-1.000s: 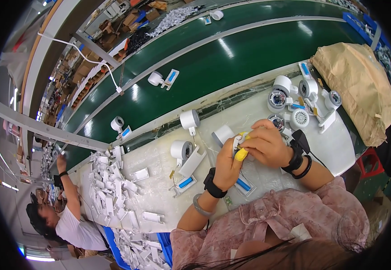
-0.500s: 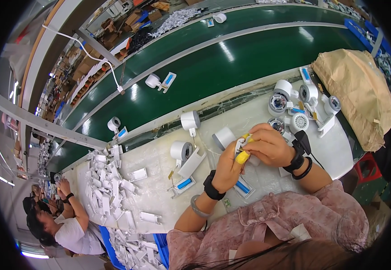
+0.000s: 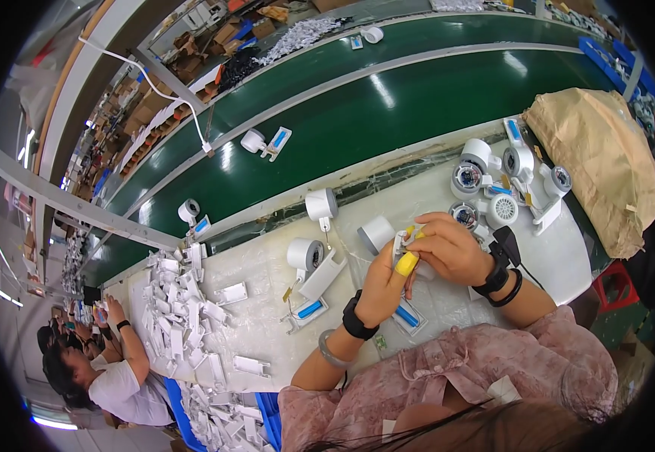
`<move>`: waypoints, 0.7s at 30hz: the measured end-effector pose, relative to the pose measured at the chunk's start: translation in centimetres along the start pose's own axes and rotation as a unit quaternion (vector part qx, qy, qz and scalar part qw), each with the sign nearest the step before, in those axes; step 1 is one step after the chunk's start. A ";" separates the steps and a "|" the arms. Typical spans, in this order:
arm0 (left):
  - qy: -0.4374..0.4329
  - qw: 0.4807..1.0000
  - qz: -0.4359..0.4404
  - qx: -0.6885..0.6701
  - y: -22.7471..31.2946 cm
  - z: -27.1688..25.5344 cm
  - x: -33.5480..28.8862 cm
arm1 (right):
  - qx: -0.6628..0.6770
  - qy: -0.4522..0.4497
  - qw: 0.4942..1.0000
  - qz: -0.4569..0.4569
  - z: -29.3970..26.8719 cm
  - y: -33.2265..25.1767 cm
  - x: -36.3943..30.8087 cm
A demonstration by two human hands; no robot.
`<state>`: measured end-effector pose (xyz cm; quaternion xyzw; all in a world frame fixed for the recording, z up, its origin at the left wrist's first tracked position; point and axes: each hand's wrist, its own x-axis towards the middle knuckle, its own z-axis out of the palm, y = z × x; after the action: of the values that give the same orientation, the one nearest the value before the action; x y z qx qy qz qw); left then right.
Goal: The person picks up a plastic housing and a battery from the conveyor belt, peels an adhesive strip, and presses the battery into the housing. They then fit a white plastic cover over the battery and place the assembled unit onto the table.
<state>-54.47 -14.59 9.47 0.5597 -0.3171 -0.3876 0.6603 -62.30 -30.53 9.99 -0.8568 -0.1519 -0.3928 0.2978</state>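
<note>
My left hand (image 3: 382, 285) and my right hand (image 3: 454, 251) meet over the worktable, fingers pinched together. Between them is a small white plastic part (image 3: 400, 239), mostly hidden by the fingers. Yellow finger covers (image 3: 407, 263) sit on some fingertips. Just beyond my left hand lies a white cylindrical housing (image 3: 376, 233) with a grey rim. Below the hands rests a white plate with a blue battery (image 3: 408, 316); whether it joins the held part is hidden. To the left, a similar white unit (image 3: 302, 254) lies with its bracket (image 3: 323, 279) and a blue battery (image 3: 310, 309).
Loose white plastic covers (image 3: 180, 309) are heaped at the left, with more in a blue bin (image 3: 271, 418). Several round-headed units (image 3: 503, 210) stand at the right beside a brown paper sack (image 3: 595, 166). A green conveyor (image 3: 327, 135) runs behind. A co-worker (image 3: 128, 384) sits at far left.
My hands stay together on the small white part, with only slight finger shifts. The whole view has moved a little. The co-worker's head and hands at the left have shifted.
</note>
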 end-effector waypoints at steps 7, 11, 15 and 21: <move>0.034 0.999 0.005 0.028 0.1 0.4 -0.2 | -0.046 0.003 0.999 -0.007 0.3 -0.1 -0.2; 0.035 0.998 0.013 0.053 0.0 0.3 -0.3 | -0.046 0.011 0.999 -0.020 0.3 -0.1 -0.2; 0.020 0.996 0.039 0.076 0.2 0.2 -0.5 | -0.043 0.024 0.998 -0.032 0.1 -0.4 -0.1; 0.031 0.985 0.078 0.149 0.5 0.2 -0.5 | -0.024 0.036 0.998 -0.043 -0.1 -0.3 0.0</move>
<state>-54.77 -14.23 9.95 0.6370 -0.3937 -0.2659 0.6071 -62.50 -30.36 10.19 -0.8414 -0.1688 -0.4394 0.2655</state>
